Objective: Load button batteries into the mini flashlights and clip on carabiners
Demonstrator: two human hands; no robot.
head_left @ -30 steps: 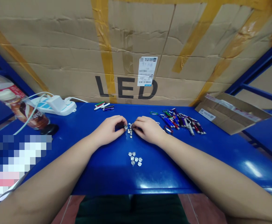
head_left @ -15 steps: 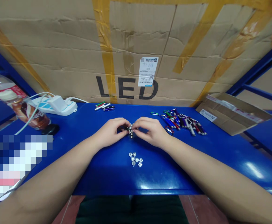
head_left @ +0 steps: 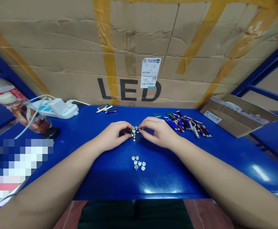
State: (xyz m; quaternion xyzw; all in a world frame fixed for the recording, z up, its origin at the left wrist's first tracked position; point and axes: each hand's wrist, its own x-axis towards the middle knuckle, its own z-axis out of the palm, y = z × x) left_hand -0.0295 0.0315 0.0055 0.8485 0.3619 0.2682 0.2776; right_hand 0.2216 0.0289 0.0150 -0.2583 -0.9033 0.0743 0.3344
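Observation:
My left hand (head_left: 116,135) is closed in a pinch on a small round silver cap (head_left: 133,131) at the middle of the blue table. Opposite it, my right hand (head_left: 156,132) has thumb and fingertips drawn close together over a small pile of button cells (head_left: 134,137). What sits between those right fingertips is too small to make out. Part of the pile is hidden by both hands. Nearer the table's front edge lie several round silver slotted caps (head_left: 139,163) in a loose group.
Several coloured penlights with clips (head_left: 184,124) lie in a heap at the right, beside a small cardboard box (head_left: 239,116). More metal tubes (head_left: 105,109) lie at the back. A power strip (head_left: 55,108) and bottles (head_left: 26,114) stand left. A large carton (head_left: 129,47) walls the back.
My right hand has drawn slightly away to the right from the left fingertips, so the silver cap and the cells between the hands show more. My left hand has stayed in place.

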